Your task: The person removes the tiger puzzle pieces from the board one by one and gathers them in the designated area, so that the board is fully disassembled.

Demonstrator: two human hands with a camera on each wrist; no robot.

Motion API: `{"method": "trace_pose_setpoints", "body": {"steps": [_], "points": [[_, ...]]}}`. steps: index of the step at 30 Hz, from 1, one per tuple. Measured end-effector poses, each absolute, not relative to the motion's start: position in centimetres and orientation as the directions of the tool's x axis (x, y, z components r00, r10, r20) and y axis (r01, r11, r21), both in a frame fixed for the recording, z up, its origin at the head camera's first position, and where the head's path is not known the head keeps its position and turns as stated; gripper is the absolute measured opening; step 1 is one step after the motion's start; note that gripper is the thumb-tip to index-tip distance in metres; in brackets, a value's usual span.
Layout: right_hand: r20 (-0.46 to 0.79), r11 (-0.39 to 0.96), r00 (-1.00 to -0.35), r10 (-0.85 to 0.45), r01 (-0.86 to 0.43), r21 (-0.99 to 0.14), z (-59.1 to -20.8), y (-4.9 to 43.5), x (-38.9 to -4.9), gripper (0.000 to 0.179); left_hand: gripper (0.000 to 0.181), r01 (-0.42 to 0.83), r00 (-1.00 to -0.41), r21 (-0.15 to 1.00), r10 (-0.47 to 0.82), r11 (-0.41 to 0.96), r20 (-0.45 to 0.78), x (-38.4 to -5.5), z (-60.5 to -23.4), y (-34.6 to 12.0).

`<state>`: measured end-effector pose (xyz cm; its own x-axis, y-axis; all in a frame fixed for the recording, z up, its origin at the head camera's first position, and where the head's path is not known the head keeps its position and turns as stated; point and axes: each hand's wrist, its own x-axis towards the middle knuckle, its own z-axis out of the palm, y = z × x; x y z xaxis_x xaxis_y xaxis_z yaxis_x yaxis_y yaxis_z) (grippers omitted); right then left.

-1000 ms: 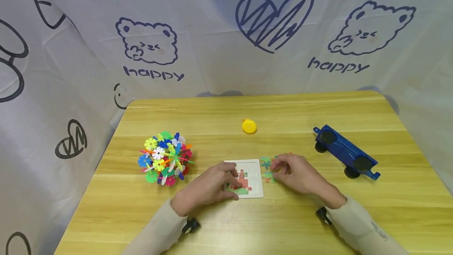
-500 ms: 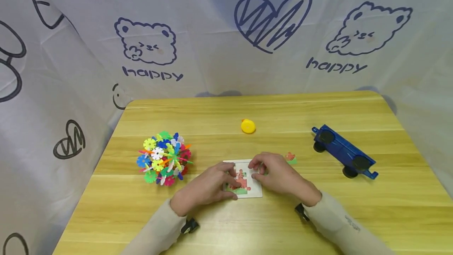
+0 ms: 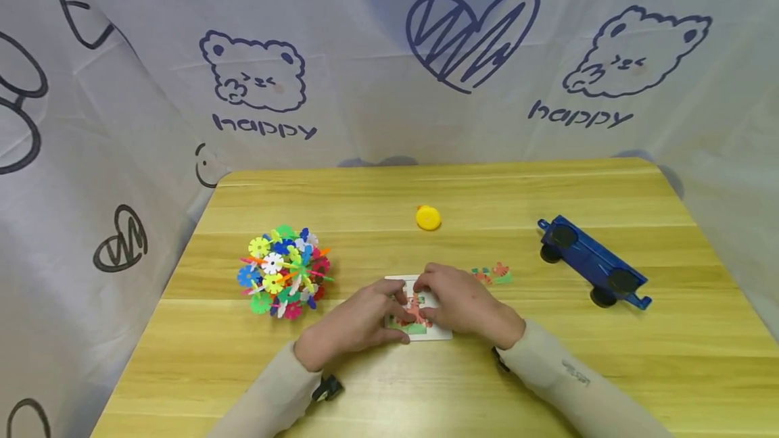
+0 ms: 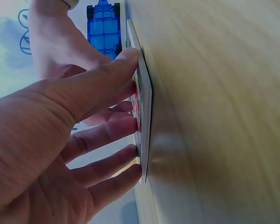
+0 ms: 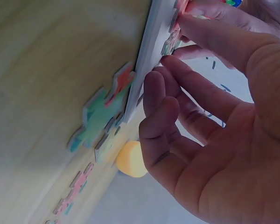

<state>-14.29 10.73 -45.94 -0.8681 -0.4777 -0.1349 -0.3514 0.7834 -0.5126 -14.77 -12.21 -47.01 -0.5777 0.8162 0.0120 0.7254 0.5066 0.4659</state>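
Head view: the white puzzle tray (image 3: 441, 336) lies well inside the edges of the bench (image 3: 389, 397), with room out to the yellow toy (image 3: 429, 218) and blue toy car (image 3: 592, 257); loose puzzle pieces (image 3: 502, 274) lie near its far right corner. Left grip (image 3: 362, 317), loosely spread, presses the tray; right grip (image 3: 467, 301), thumb and forefinger apart, touches it, any pinched piece indiscernible.

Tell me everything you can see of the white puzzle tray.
The white puzzle tray is thin and squarish, with a shallow rim; its material is unclear. It lies flat on the table. Red-orange and green jigsaw pieces fill part of it, with bare white showing. The left hand touches its left side, while the right hand hides part of its right.
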Motion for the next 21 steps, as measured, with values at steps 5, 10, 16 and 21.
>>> {"method": "trace_pose_setpoints", "body": {"steps": [5, 10, 16, 21], "points": [[-0.133, 0.764, -0.868, -0.478, -0.337, -0.550, -45.82, 10.78, -14.32, 0.027, 0.028, 0.730, -0.574, 0.467, 0.819, 0.499, 0.023, -14.77, -47.06, -12.19], [-0.167, 0.731, -0.865, -0.473, -0.280, -0.623, -45.98, 10.73, -14.65, 0.026, 0.026, 0.741, -0.566, 0.459, 0.824, 0.491, 0.032, -14.78, -47.14, -12.13], [-0.193, 0.665, -0.853, -0.485, -0.217, -0.715, -46.24, 10.87, -14.88, 0.025, 0.024, 0.749, -0.559, 0.458, 0.827, 0.479, 0.049, -14.78, -47.31, -12.14], [-0.138, 0.610, -0.860, -0.491, -0.227, -0.759, -46.41, 11.20, -15.01, 0.018, 0.024, 0.749, -0.566, 0.458, 0.821, 0.479, 0.067, -14.74, -47.35, -12.24]]}}
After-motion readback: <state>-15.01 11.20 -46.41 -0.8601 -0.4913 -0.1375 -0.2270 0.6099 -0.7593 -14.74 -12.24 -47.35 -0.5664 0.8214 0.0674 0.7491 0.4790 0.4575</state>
